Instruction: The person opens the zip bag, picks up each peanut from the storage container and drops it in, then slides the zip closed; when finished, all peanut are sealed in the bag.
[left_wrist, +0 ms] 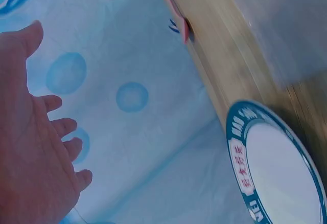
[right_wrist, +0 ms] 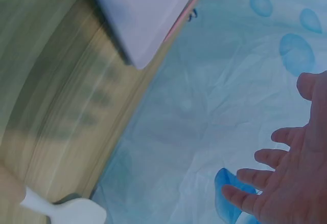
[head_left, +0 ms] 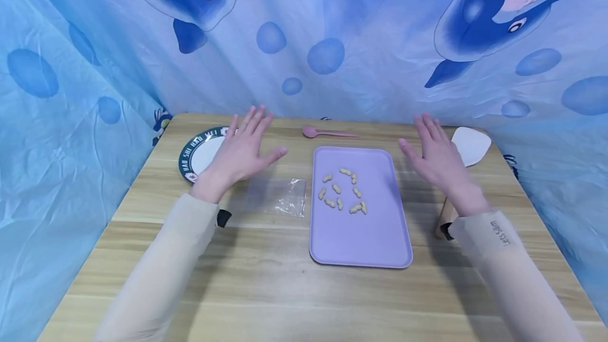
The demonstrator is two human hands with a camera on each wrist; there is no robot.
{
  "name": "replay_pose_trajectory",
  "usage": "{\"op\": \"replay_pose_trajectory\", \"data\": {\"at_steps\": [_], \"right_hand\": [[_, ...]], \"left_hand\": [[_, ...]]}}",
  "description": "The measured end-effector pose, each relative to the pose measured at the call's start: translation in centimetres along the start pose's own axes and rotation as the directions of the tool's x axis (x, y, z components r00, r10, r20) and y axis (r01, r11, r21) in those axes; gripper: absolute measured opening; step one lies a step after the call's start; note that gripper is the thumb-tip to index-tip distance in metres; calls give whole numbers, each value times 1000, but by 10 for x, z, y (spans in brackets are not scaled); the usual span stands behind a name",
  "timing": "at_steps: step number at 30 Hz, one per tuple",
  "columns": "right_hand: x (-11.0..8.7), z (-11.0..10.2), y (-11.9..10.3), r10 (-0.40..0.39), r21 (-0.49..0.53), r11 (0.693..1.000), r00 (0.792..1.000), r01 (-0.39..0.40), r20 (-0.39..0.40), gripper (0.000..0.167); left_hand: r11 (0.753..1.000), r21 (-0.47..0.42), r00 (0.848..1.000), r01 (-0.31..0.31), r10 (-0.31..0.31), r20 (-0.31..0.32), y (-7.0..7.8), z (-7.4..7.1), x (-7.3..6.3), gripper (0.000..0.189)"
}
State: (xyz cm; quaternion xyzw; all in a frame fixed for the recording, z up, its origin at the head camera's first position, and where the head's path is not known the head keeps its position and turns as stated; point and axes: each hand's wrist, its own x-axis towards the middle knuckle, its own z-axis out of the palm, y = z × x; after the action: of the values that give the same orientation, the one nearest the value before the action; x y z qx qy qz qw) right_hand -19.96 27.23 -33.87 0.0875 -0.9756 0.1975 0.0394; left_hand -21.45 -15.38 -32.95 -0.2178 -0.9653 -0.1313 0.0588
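My left hand (head_left: 239, 149) hovers with fingers spread, holding nothing, and overlaps the right part of a white plate (head_left: 201, 157) with a green lettered rim. Over on the other side, my right hand (head_left: 439, 162) is also raised with its fingers spread and nothing in it. It partly covers a spatula (head_left: 471, 145) with a white head and wooden handle. Between the hands lies a purple tray (head_left: 358, 239) with several peanuts (head_left: 336, 189) in their shells on it. A clear plastic bag (head_left: 277, 197) lies flat between the left hand and the tray.
Behind the tray, a pink spoon (head_left: 328, 132) lies near the back edge of the wooden table (head_left: 266, 284). A blue curtain (head_left: 304, 30) with printed dolphins hangs behind the table and along its sides.
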Motion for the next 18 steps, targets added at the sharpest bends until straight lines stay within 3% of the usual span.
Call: {"op": "replay_pose_trajectory", "data": {"at_steps": [7, 18], "right_hand": [[0, 8, -11, -38, 6, 999, 999, 38, -37, 82], [-5, 40, -17, -95, 18, 995, 992, 97, -79, 80]], "left_hand": [[999, -34, 999, -40, 40, 14, 15, 15, -1, 94], [993, -96, 997, -72, 74, 14, 22, 57, -6, 90]]}}
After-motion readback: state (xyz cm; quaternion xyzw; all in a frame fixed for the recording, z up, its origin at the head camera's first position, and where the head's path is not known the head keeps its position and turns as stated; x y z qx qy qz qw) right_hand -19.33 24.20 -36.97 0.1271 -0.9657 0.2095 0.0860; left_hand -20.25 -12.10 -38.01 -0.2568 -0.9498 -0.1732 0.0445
